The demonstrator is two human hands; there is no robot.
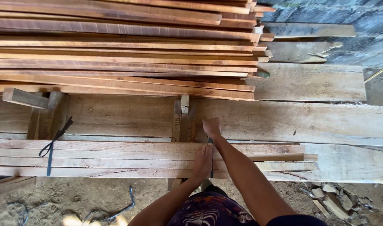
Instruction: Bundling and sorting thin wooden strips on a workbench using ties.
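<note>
We look down at our left hand [203, 161], laid flat with fingers pressed together on the near row of planks [116, 159], holding down a dark strap [211, 159] that runs across them. Our right hand [211, 127] reaches past it to the wide board [283, 121] behind, fingers curled; whether they pinch the strap end we cannot tell. A big stack of boards [124, 50] lies beyond, and a loose strap [53, 144] hangs at the left
</note>
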